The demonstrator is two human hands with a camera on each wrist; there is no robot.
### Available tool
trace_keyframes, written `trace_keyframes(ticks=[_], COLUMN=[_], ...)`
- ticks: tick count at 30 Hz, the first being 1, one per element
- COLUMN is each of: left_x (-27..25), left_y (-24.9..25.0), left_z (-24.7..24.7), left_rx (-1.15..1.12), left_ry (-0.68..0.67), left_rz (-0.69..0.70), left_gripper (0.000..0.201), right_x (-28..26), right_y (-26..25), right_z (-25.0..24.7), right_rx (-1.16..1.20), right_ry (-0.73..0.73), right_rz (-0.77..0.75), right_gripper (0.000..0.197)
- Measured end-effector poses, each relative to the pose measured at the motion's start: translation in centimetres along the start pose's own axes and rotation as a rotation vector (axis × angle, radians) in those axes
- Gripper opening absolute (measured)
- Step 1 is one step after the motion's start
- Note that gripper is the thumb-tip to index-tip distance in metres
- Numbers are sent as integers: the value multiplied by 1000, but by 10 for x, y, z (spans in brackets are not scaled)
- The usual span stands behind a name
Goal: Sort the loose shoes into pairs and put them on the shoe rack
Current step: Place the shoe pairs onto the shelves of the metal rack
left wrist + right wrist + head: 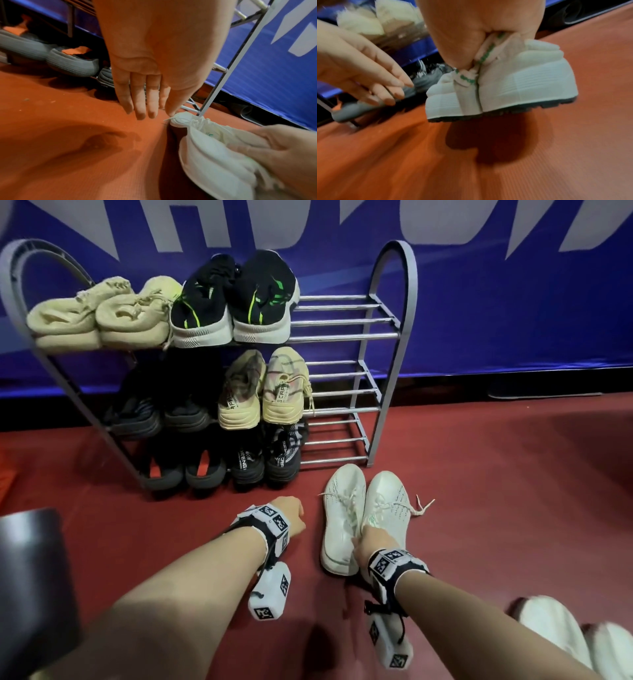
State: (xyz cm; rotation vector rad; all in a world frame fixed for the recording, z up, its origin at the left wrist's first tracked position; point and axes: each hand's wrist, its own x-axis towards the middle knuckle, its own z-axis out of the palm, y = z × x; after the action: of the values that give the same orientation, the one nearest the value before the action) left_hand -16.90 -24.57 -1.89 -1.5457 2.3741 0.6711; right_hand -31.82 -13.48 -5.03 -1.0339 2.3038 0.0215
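Our right hand (373, 539) pinched white shoes (346, 515) by heels, lower center; left hand (291, 515) spread, w/ nothing held, below rack (390, 337).

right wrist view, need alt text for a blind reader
The right hand pinches a pair of white shoes together by the heels, lifted just above the red floor. The left hand, fingers straight, hovers beside them near the shoe rack.

The shoe rack (390, 337) has matt grey side frames and glossy chrome metal bars. The white sneakers (346, 518) look like woven cloth with ribbed rubbery heels. The red floor (496, 491) is matt, finely ribbed matting.
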Motion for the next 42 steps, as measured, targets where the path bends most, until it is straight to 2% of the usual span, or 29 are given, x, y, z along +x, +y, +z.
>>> trace_keyframes(ticks=[4, 7, 11, 15, 18, 21, 23, 25, 27, 29, 31, 34, 37, 38, 39, 42], left_x=[-7, -14, -27, -57, -82, -104, -115, -121, -119, -114, -105, -86, -67, -57, -50, -22], left_y=[3, 14, 30, 37, 35, 32, 34, 40, 45, 49, 50, 46, 44, 43, 45, 50], left_z=[-19, -47, -92, -155, -208, -251, -272, -281, -280, -273, -266, -260, -256, -255, -255, -250], left_rx=[-79, -174, -287, -277, -238, -214, -237, -306, -454, -628, -655, -761, -897, -895, -852, -787], left_ry=[77, 159, 287, 439, 550, 653, 703, 722, 657, 581, 585, 538, 476, 495, 532, 588], left_rz=[-9, -6, -2, 49, 86, 107, 106, 104, 134, 191, 201, 297, 368, 371, 360, 350], left_gripper=[26, 18, 21, 19, 19, 18, 18, 16, 25, 27, 32, 72, 111, 115, 109, 81], right_x=[-4, -13, -3, -91, -125, -156, -183, -194, -188, -183, -171, -140, -106, -93, -82, -48], right_y=[-11, -33, -55, -71, -78, -78, -80, -86, -97, -110, -125, -147, -165, -172, -177, -178], right_z=[-33, -83, -139, -206, -241, -266, -284, -298, -304, -308, -312, -315, -316, -315, -315, -310], right_rx=[49, -32, -95, -168, -166, -140, -42, 80, 127, 85, 26, -20, 23, 25, 20, 7], right_ry=[38, 102, 191, 219, 339, 440, 538, 644, 717, 821, 902, 935, 960, 948, 955, 923], right_rz=[-12, -82, -144, -306, -351, -441, -481, -500, -490, -501, -490, -465, -447, -461, -478, -460], right_gripper=[43, 39, 65, 28, 29, 15, 32, 38, 35, 22, 19, 17, 30, 31, 28, 18])
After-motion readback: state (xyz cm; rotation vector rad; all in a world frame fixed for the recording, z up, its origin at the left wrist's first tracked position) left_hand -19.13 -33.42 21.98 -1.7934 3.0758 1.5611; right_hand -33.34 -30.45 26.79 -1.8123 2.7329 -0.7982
